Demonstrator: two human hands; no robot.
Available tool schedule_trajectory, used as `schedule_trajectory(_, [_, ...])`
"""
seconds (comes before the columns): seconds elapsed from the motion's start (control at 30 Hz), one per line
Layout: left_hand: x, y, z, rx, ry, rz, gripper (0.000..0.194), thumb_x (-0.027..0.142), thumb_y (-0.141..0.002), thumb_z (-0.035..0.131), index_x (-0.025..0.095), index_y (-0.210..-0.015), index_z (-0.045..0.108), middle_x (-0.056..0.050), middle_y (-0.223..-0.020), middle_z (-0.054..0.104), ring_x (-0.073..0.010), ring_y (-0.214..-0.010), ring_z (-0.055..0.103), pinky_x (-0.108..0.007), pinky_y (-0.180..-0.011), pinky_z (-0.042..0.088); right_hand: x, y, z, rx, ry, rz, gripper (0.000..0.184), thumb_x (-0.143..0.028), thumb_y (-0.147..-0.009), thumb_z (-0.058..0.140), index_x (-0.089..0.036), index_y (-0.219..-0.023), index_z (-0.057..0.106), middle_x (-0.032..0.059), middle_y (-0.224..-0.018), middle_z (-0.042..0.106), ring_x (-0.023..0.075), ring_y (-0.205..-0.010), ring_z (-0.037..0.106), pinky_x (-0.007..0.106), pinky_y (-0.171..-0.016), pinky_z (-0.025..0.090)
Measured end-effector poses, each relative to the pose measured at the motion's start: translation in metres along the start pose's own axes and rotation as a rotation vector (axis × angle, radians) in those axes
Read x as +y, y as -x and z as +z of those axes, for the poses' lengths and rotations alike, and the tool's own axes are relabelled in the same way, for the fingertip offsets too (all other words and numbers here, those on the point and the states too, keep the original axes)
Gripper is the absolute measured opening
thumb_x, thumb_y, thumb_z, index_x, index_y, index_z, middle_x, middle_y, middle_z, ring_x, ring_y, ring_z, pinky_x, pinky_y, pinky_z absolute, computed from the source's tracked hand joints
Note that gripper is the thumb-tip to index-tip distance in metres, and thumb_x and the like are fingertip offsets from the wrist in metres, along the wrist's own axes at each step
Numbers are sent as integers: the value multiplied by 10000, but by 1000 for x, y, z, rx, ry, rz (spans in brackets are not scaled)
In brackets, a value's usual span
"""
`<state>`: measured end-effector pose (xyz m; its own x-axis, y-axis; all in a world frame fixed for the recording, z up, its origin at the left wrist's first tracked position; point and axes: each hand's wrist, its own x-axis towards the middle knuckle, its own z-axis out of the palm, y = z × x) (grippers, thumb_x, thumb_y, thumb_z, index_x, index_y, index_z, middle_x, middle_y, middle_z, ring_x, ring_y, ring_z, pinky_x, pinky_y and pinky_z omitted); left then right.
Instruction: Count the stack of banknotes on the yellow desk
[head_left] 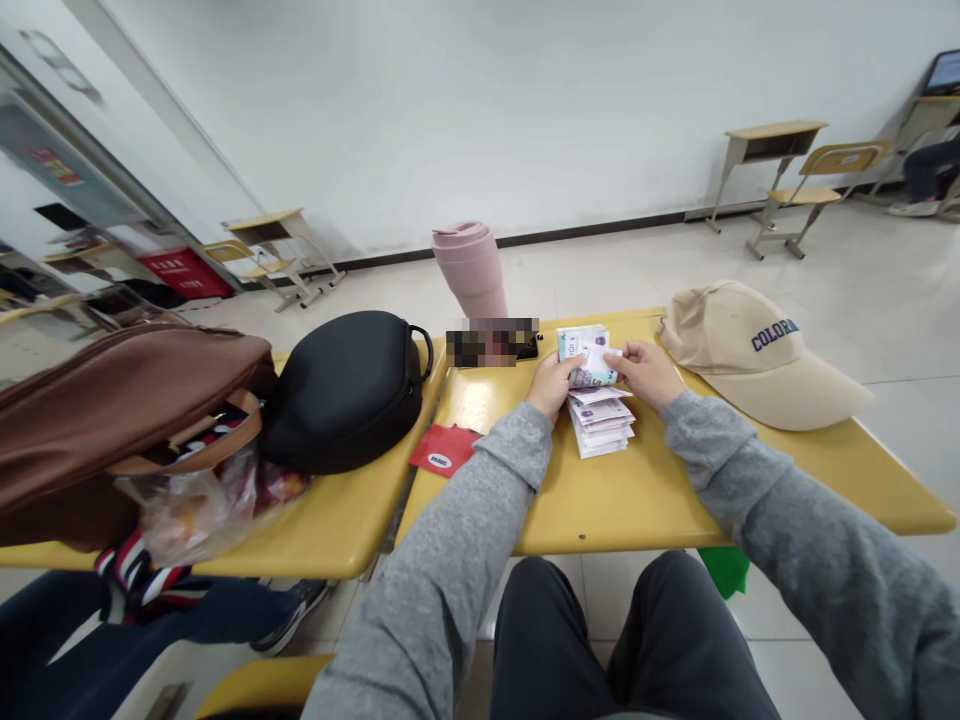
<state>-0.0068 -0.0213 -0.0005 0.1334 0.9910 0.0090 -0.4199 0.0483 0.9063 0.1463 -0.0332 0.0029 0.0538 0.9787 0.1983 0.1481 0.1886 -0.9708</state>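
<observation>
A small bundle of banknotes [587,345], printed in purple and teal, is held up between my two hands over the yellow desk [637,505]. My left hand [551,383] grips its left side, thumb across the front. At the right edge, my right hand [651,374] pinches a note between thumb and fingers. Just below lies a loose pile of folded notes [601,425] on the desk, stacked unevenly. To the left of it a red packet [442,450] with a white oval label rests flat, close to my left sleeve.
A beige cap [757,350] lies right of my hands. Behind them stands a pink tumbler [470,268], beside a pixelated dark object [491,343]. On the adjoining left desk are a black case [349,390], a brown bag [127,400] and a clear plastic bag [187,515].
</observation>
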Motion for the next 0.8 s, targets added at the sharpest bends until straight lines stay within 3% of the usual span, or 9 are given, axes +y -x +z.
schedule_trajectory(0.23, [3, -1, 1, 85, 21, 30, 215, 310, -669, 695, 123, -769, 659, -60, -750, 701, -201, -790, 658, -335, -808, 467, -2, 1, 0, -28, -61, -20, 349, -449, -661, 676, -186, -574, 464, -33, -466, 489, 90, -457, 418, 232, -448, 297])
schedule_trajectory(0.43, [2, -3, 0, 88, 47, 26, 217, 323, -648, 714, 133, -732, 651, -56, -745, 705, -208, -834, 660, -343, -838, 467, -12, 6, 1, -65, -157, -67, 356, -466, -728, 618, -186, -567, 468, -57, -429, 376, 67, -408, 316, 232, -407, 224])
schedule_trajectory(0.8, [3, -1, 1, 84, 5, 42, 213, 323, -661, 703, 126, -721, 648, -70, -751, 704, -219, -837, 661, -353, -838, 466, -13, 6, 3, -63, -209, -50, 280, -419, -668, 671, -192, -669, 507, -62, -469, 412, 69, -404, 330, 231, -409, 219])
